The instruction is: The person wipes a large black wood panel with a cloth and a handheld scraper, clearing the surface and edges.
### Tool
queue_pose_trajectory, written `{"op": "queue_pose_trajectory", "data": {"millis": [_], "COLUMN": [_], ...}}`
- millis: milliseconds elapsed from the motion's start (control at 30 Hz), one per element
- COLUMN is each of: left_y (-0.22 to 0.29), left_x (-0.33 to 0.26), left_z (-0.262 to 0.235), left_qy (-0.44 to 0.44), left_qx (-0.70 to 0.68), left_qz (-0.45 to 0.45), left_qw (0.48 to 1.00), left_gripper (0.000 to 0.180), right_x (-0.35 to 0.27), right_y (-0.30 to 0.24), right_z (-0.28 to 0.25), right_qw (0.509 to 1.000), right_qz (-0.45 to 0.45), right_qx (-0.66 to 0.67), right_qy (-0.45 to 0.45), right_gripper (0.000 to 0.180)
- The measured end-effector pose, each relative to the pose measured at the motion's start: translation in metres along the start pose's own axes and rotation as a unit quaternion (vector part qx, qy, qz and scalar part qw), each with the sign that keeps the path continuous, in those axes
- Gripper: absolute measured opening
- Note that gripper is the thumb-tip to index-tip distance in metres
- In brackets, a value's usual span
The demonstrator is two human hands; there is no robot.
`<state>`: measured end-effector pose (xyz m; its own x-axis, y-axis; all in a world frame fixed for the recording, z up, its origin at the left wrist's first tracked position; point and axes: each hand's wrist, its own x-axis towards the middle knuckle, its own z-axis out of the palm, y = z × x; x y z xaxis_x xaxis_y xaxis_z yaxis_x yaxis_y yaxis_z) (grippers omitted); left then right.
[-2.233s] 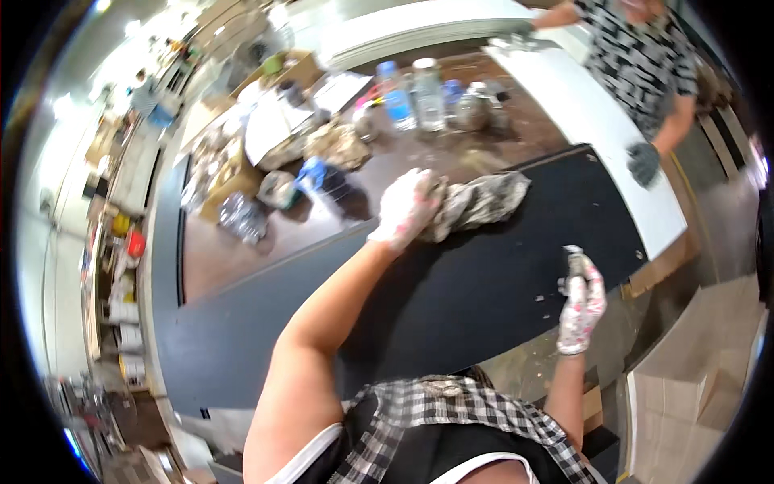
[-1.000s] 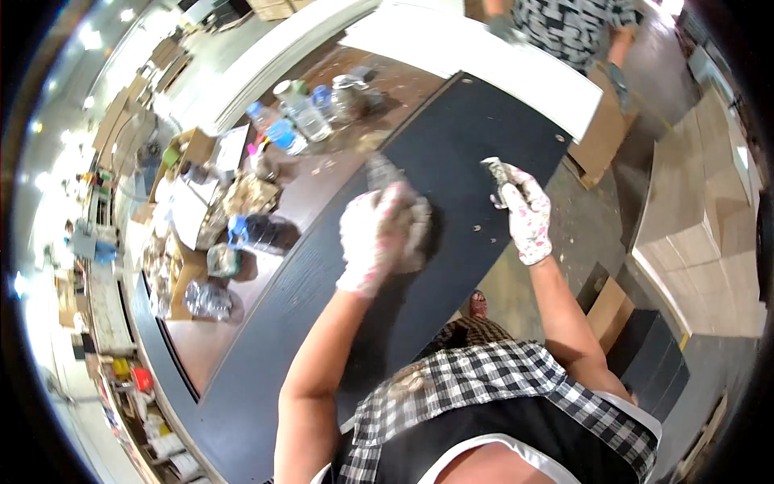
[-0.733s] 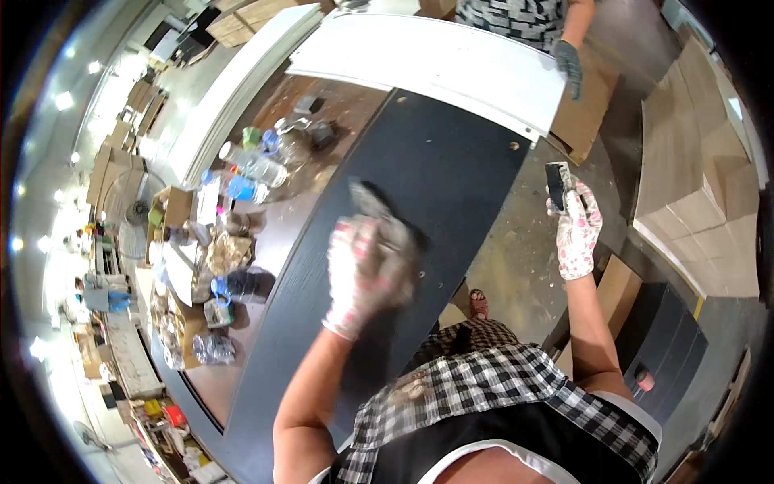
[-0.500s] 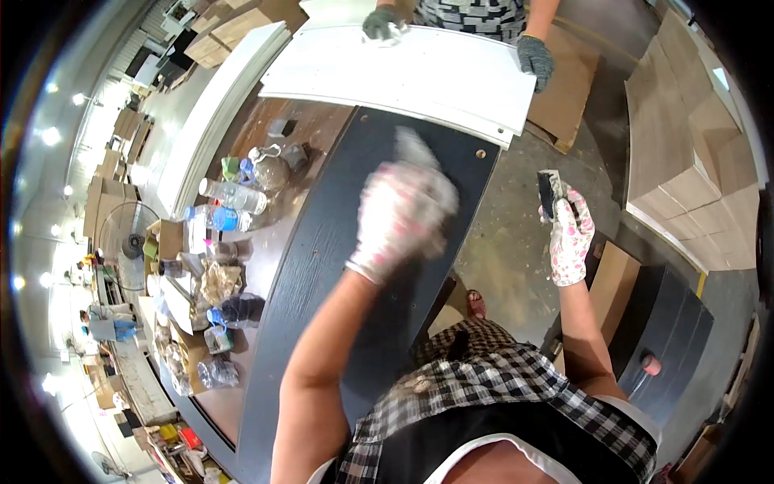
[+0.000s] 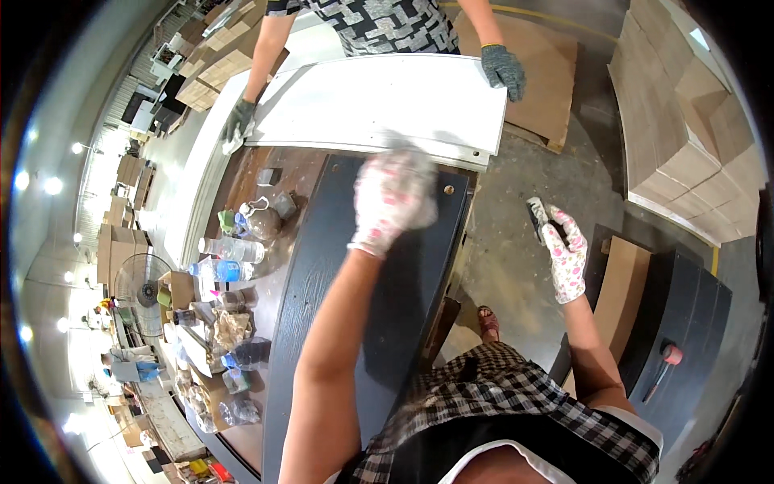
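My left hand [image 5: 385, 202], in a white glove with pink spots, is over the far part of a long dark panel [image 5: 322, 266]. Its closed fingers hold a greyish rag [image 5: 397, 161], smeared by motion. Off the panel's right side, my right hand [image 5: 567, 256], gloved alike, is closed round a small dark block with a pale edge [image 5: 535, 216]; its exact kind is unclear. Across from me, a co-worker's grey-gloved hand [image 5: 239, 123] presses a white cloth [image 5: 232, 145] at the left end of a white panel [image 5: 379, 101]. Their other gloved hand [image 5: 504, 73] rests on its right end.
Plastic bottles [image 5: 234, 250], a jug [image 5: 264, 222] and bags [image 5: 240, 411] crowd the brown tabletop [image 5: 270, 181] on the left. Stacked cartons [image 5: 669, 121] stand at far right. A red-headed brush-like tool [image 5: 671, 355] lies on dark boards [image 5: 685, 323] at near right.
My left hand with the rag has moved slightly away from me along the panel. My right hand has come down a little. The co-worker's cloth hand has gone to the white panel's left end.
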<state>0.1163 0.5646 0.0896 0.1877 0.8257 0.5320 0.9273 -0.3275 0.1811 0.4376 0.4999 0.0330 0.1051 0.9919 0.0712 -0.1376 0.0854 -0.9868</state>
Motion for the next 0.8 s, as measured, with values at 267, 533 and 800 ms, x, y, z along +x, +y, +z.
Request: {"op": "queue_pose_trajectory", "data": {"millis": [267, 533, 800], "left_y": [0.061, 0.043, 0.051], "left_x": [-0.118, -0.239, -0.235], "left_z": [-0.099, -0.156, -0.157], "left_qy": [-0.163, -0.036, -0.021], "left_qx": [-0.182, -0.037, -0.010], "left_qz": [0.044, -0.236, -0.240], "left_qw": [0.969, 0.970, 0.971], "left_gripper": [0.056, 0.046, 0.043], "right_x": [0.088, 0.191, 0.220], "right_y": [-0.047, -0.033, -0.003], "right_z": [0.026, 0.155, 0.331], "right_qw": [0.954, 0.804, 0.759], "right_qz": [-0.087, -0.112, -0.150], "right_qx": [-0.198, -0.258, -0.277], "right_qy": [-0.209, -0.524, -0.570], "right_gripper": [0.034, 0.037, 0.037]}}
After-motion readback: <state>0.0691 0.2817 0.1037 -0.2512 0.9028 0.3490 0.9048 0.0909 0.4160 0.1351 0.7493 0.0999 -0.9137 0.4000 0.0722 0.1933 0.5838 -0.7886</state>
